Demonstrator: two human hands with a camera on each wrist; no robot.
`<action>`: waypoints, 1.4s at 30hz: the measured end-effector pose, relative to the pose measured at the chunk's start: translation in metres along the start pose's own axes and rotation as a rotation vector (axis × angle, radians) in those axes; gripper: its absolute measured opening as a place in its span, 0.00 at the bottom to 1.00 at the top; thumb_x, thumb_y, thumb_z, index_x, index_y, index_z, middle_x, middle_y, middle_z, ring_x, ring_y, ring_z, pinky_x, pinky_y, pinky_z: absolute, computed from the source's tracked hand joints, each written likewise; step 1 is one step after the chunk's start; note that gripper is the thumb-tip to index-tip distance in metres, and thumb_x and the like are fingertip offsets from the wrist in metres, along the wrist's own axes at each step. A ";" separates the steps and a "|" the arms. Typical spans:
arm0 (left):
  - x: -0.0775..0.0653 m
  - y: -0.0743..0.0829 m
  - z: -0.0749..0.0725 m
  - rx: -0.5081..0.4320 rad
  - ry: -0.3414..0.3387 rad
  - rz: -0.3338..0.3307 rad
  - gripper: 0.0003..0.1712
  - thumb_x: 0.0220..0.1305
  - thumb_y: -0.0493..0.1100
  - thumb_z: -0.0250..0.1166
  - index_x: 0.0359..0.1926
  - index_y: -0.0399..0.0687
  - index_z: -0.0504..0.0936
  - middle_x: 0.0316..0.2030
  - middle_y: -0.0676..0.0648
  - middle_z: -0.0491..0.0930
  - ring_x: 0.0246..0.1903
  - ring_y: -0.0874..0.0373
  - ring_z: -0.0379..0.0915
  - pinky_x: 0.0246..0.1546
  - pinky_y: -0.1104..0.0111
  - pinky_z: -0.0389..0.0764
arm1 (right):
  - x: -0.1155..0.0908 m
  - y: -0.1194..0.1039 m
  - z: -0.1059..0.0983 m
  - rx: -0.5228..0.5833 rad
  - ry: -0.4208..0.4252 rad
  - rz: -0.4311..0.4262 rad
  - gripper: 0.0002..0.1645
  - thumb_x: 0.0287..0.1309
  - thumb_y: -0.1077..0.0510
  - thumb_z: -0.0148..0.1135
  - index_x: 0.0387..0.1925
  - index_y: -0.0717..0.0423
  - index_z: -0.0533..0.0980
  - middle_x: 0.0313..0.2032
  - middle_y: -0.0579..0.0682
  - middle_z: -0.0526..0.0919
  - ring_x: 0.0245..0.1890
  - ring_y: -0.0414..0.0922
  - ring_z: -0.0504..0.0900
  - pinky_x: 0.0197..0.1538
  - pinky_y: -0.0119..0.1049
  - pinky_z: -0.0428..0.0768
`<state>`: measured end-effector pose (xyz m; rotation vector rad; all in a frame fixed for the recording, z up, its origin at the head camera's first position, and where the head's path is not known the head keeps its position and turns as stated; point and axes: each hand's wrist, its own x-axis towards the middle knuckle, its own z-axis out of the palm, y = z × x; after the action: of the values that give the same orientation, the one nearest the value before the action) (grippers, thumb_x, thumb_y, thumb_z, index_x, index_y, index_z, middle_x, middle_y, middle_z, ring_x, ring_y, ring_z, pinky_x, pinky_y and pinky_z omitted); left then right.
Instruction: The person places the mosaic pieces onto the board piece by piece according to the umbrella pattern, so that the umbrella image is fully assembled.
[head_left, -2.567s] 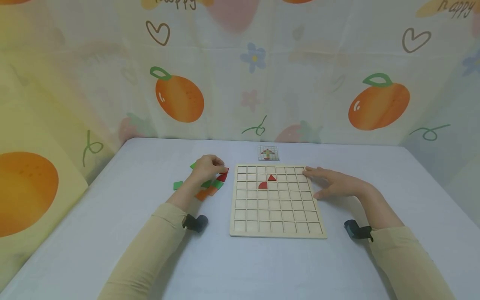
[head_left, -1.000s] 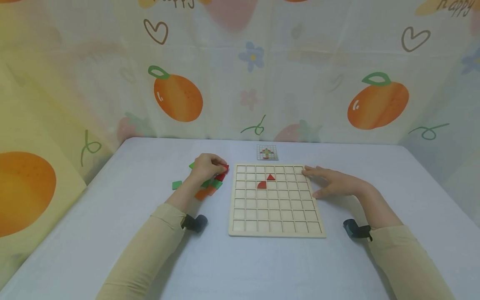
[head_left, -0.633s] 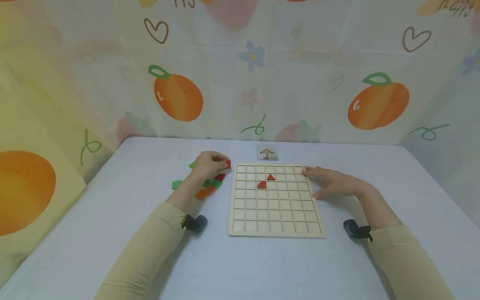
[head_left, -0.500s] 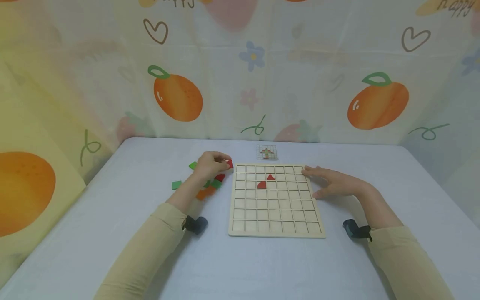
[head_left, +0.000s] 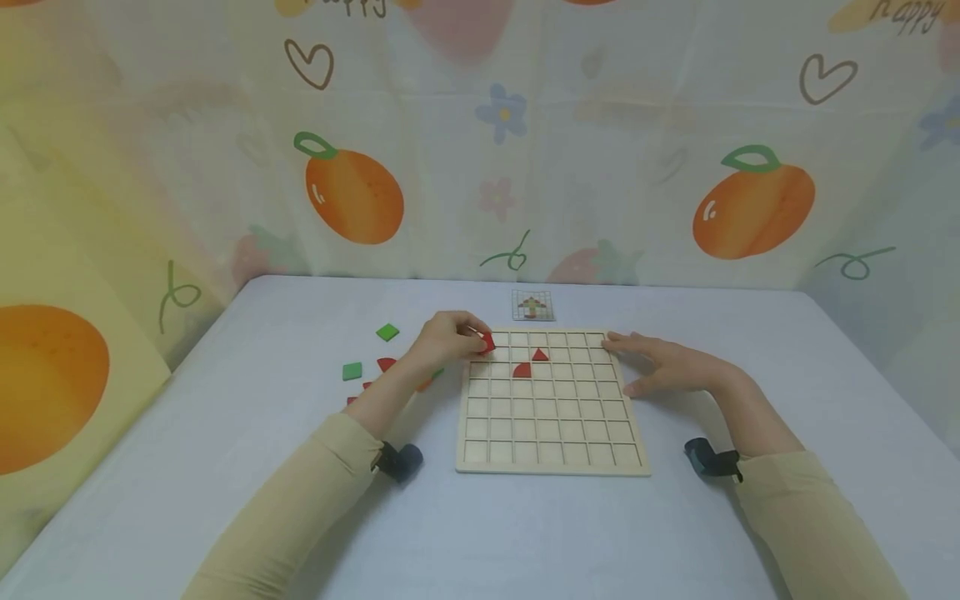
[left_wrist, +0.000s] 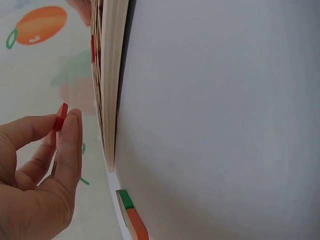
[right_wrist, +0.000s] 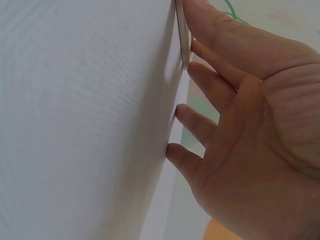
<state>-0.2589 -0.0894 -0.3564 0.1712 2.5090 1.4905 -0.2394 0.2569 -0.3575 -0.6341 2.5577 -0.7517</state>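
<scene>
My left hand point(head_left: 448, 340) pinches a small red tile point(head_left: 488, 342) between thumb and fingers, over the upper left corner of a pale wooden grid board point(head_left: 555, 473). In the left wrist view the tile point(left_wrist: 61, 117) stands nearly edge-on, above the table. Two red pieces lie in the grid: a triangle point(head_left: 540, 355) and, diagonally below it, a quarter-round piece point(head_left: 522, 370). At the board's right edge rests my right hand point(head_left: 678, 367), fingers extended and spread. The right wrist view shows its thumb at the board's edge and other fingertips against the white tabletop.
A small printed card point(head_left: 533, 306) with a gridded picture lies behind the board. Left of it are loose tiles: a green diamond-turned square point(head_left: 387, 332), a green square point(head_left: 352, 371), a rounded red piece point(head_left: 386, 364) and others partly hidden under the left forearm. A patterned cloth hangs behind.
My left hand has lifted the red tile from the loose pieces and carried it right, from beside the board to over its upper left corner. The right hand stays in place.
</scene>
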 end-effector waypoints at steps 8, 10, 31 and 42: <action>-0.003 0.004 0.008 0.082 -0.050 -0.018 0.07 0.54 0.42 0.66 0.36 0.49 0.83 0.31 0.48 0.81 0.32 0.57 0.76 0.35 0.70 0.75 | 0.001 0.001 0.000 0.009 -0.001 -0.001 0.48 0.46 0.45 0.68 0.67 0.51 0.58 0.71 0.52 0.49 0.70 0.61 0.37 0.64 0.64 0.40; -0.003 0.004 0.009 0.088 -0.067 -0.010 0.06 0.54 0.42 0.66 0.35 0.49 0.83 0.31 0.49 0.81 0.31 0.58 0.76 0.34 0.70 0.75 | 0.001 0.001 0.000 0.010 -0.002 0.000 0.48 0.46 0.45 0.68 0.68 0.51 0.58 0.71 0.52 0.49 0.70 0.61 0.37 0.64 0.64 0.40; -0.009 0.005 0.014 0.246 -0.157 0.004 0.05 0.50 0.47 0.70 0.26 0.53 0.84 0.28 0.52 0.80 0.32 0.57 0.70 0.31 0.70 0.71 | 0.000 0.001 -0.001 0.015 -0.004 -0.013 0.48 0.47 0.47 0.68 0.67 0.53 0.58 0.71 0.53 0.49 0.70 0.62 0.37 0.64 0.63 0.40; -0.011 0.003 0.015 0.290 -0.216 0.051 0.03 0.50 0.47 0.70 0.26 0.55 0.85 0.25 0.54 0.81 0.30 0.59 0.69 0.31 0.70 0.70 | 0.000 0.001 -0.001 0.012 -0.004 -0.014 0.48 0.47 0.46 0.68 0.67 0.52 0.58 0.71 0.53 0.49 0.70 0.61 0.37 0.64 0.63 0.40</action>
<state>-0.2442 -0.0774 -0.3598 0.4218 2.5437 1.0523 -0.2404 0.2580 -0.3575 -0.6501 2.5457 -0.7686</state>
